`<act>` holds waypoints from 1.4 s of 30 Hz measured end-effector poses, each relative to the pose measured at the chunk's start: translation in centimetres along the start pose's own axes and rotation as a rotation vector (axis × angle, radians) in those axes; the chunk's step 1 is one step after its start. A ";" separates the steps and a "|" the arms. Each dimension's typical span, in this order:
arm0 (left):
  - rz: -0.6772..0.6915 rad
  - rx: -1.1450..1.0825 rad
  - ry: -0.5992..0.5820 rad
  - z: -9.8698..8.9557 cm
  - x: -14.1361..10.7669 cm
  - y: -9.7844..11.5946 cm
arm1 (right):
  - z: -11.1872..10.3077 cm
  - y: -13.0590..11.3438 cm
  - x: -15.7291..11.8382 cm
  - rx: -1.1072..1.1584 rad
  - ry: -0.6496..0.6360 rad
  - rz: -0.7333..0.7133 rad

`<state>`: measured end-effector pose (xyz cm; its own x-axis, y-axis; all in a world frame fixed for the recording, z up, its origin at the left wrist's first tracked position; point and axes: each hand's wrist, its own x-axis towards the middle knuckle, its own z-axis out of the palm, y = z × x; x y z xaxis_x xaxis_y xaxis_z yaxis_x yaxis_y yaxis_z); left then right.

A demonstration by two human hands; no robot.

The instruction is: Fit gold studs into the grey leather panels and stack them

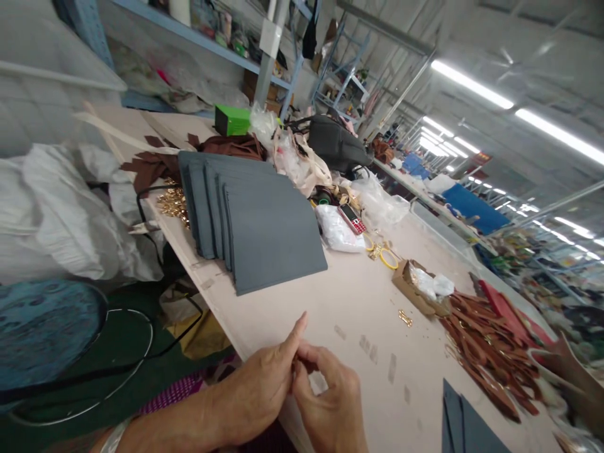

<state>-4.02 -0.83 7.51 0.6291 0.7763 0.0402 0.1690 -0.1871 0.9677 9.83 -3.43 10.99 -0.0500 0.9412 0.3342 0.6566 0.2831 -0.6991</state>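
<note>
My left hand (257, 387) and my right hand (330, 393) meet just above the table's near edge. Fingers of the left hand are curled, with its thumb sticking up. The right thumb and forefinger pinch together against the left fingers. Whatever lies between them is hidden by the fingers. Beyond my hands, a fanned stack of dark grey-blue panels (276, 229) lies on the pale table (325, 302). To the right sit a few small gold metal pieces (404, 318).
Brown leather straps (491, 352) pile up at right beside a cardboard box (418, 289). More grey-blue panels (467, 421) lie at the lower right. A red phone (352, 220), scissors with yellow handles (389, 258) and a black bag (337, 141) stand further back. A round stool (51, 340) is at left.
</note>
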 end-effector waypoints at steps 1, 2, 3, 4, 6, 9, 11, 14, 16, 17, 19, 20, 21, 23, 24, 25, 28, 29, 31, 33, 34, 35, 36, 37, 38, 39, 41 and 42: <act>-0.001 -0.004 0.015 -0.2 0.0 0.0 | 0.4 -0.1 0.2 -0.015 0.013 -0.016; 0.005 -0.009 0.028 -0.4 0.1 -0.1 | 0.7 -0.1 0.5 -0.028 0.027 -0.035; 0.018 -0.016 0.041 -0.7 0.1 -0.2 | 1.0 0.0 0.7 -0.040 0.044 -0.050; 0.034 -0.021 0.054 -0.9 0.1 -0.4 | 1.4 0.1 0.9 -0.051 0.057 -0.057; 0.062 -0.035 0.069 -1.4 0.1 -0.6 | 2.0 0.4 1.4 -0.063 0.048 -0.069; 0.040 -0.052 0.103 -2.3 0.1 -0.7 | 2.9 0.8 2.2 -0.045 -0.026 -0.046; -0.019 -0.077 0.159 -2.9 0.0 -0.6 | 3.7 0.8 2.9 -0.002 -0.093 0.002; -0.096 -0.132 0.301 -4.0 -0.1 -0.9 | 5.2 0.5 4.6 0.105 -0.184 0.056; -0.182 -0.180 0.418 -4.9 -0.3 -1.2 | 6.2 0.4 6.2 0.176 -0.212 0.066; -0.231 -0.205 0.475 -5.4 -0.5 -1.4 | 6.7 0.5 7.2 0.190 -0.198 0.059; -0.315 -0.268 0.565 -6.3 -1.0 -1.8 | 7.7 1.1 9.5 0.146 -0.118 -0.014; -0.337 -0.291 0.602 -6.8 -1.4 -2.1 | 8.2 1.5 10.7 0.084 -0.072 -0.076; -0.345 -0.302 0.640 -7.1 -1.8 -2.4 | 8.6 2.0 11.9 0.002 -0.038 -0.145; -0.341 -0.294 0.730 -7.7 -2.6 -3.1 | 9.3 2.9 13.8 -0.177 -0.025 -0.272; -0.336 -0.281 0.770 -8.0 -3.0 -3.5 | 9.4 3.3 14.3 -0.254 -0.042 -0.320; -0.330 -0.269 0.796 -8.2 -3.3 -3.8 | 9.4 3.6 14.6 -0.315 -0.067 -0.357; -0.343 -0.273 0.780 -8.8 -4.1 -4.6 | 8.2 3.8 13.5 -0.393 -0.206 -0.380; -0.347 -0.276 0.759 -8.9 -4.4 -4.7 | 7.4 3.7 12.7 -0.389 -0.280 -0.358; -0.354 -0.269 0.721 -8.8 -4.7 -4.9 | 5.5 3.3 11.1 -0.329 -0.460 -0.279; -0.379 -0.284 0.672 -8.4 -4.9 -4.8 | 3.5 2.9 9.7 -0.205 -0.643 -0.160; -0.394 -0.302 0.638 -8.0 -4.9 -4.7 | 2.8 2.9 9.1 -0.131 -0.703 -0.089; -0.410 -0.322 0.598 -7.7 -4.9 -4.6 | 2.2 3.0 8.7 -0.060 -0.733 -0.010; -0.423 -0.336 0.557 -7.3 -4.8 -4.3 | 1.9 3.2 8.4 0.006 -0.736 0.075; -0.433 -0.337 0.519 -7.0 -4.6 -4.1 | 1.7 3.5 8.1 0.066 -0.722 0.160; -0.439 -0.323 0.493 -6.8 -4.4 -3.8 | 1.8 3.8 7.9 0.118 -0.694 0.241; -0.439 -0.299 0.494 -6.8 -4.3 -3.6 | 1.9 4.2 7.7 0.158 -0.656 0.312; -0.433 -0.234 0.563 -7.1 -4.0 -3.2 | 2.5 4.8 7.5 0.172 -0.556 0.363; -0.427 -0.201 0.614 -7.4 -3.9 -3.2 | 2.9 4.9 7.4 0.139 -0.489 0.321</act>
<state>-12.64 1.23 6.10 -0.0029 0.9623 -0.2721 0.1243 0.2704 0.9547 10.53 5.49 8.21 -0.2275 0.9501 -0.2135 0.5934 -0.0386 -0.8040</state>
